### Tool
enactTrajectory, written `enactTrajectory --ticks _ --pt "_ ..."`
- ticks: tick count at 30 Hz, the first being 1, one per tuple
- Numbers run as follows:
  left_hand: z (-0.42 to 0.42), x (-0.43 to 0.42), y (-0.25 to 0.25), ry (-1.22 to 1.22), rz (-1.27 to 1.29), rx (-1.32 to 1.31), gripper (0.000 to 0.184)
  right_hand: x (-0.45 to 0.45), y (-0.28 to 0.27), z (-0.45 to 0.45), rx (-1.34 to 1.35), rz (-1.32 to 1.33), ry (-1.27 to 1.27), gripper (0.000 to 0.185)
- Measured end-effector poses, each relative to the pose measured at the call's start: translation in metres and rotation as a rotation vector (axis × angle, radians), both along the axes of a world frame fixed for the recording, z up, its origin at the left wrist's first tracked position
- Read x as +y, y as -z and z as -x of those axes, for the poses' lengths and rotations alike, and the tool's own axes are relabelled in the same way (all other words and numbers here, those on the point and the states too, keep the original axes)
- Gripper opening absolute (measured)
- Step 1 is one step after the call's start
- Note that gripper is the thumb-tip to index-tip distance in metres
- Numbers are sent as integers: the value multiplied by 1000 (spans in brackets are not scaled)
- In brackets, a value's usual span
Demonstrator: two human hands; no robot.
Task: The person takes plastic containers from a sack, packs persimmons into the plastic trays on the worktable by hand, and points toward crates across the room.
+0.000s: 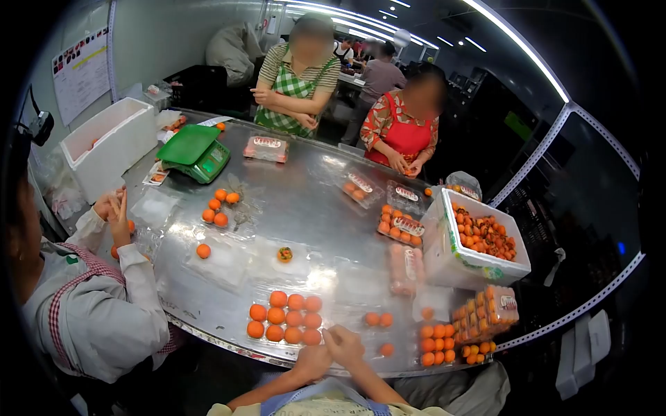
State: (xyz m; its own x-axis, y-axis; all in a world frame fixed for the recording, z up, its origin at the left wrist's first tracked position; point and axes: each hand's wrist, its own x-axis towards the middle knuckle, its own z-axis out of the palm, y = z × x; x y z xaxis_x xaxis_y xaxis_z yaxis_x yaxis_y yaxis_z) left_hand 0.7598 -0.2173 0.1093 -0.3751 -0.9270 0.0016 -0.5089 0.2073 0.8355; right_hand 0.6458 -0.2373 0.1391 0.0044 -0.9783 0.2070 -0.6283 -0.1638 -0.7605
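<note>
Just beyond my hands, a clear tray with rows of round orange persimmons (275,316) lies on the metal table near its front edge. My left hand (312,362) is closed at the table edge, below the tray. Beside it, my right hand (345,347) has curled fingers close to the tray's lower right corner. The two hands are nearly touching, and whatever is between their fingers is too small or hidden to tell. To the right lie a pair of loose persimmons (378,319) and a single persimmon (386,349). Farther off, one persimmon with its leafy top up (284,254) sits alone.
A white foam box (451,260) full of persimmons stands right, near stacked clear packs (485,313). A green scale (194,152) and another foam box (111,149) are at the left. Co-workers stand left (90,298) and across the table (298,83), (406,125).
</note>
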Motion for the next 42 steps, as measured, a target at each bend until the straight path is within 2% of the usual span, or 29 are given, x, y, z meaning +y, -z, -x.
enactTrajectory --ticks 4,6,9,12,15,18,25,28,30,32,37,42 --pt "-7 5 7 4 20 59 25 6 3 -7 10 -33 20 15" --pt "-11 6 2 45 15 -9 29 5 8 -9 -20 -63 -3 15" --pt "-9 6 2 -25 41 -20 30 -8 22 -10 -152 174 -102 18" --pt "6 -1 16 -128 93 27 30 -17 15 2 -81 -59 -141 17" --pt "28 -5 17 -212 43 39 29 -25 9 20 -71 -14 -165 16" --pt "49 -4 21 -185 18 4 25 -26 20 45 -62 -49 -177 17" --pt "82 2 8 -220 38 89 21 -20 37 77 -245 -92 -156 21" --pt "86 1 1 -197 -135 131 22 -25 31 82 -297 -127 -154 21" --pt "89 0 17 -223 -109 154 21 -28 32 82 -349 -128 -158 20" --pt "92 -1 29 -250 -82 172 21 -32 34 79 -423 -21 -164 17" --pt "94 -7 28 -268 -13 227 23 -41 40 79 -478 24 -192 19" --pt "94 -13 14 -278 -63 234 25 -45 34 79 -484 11 -191 20"
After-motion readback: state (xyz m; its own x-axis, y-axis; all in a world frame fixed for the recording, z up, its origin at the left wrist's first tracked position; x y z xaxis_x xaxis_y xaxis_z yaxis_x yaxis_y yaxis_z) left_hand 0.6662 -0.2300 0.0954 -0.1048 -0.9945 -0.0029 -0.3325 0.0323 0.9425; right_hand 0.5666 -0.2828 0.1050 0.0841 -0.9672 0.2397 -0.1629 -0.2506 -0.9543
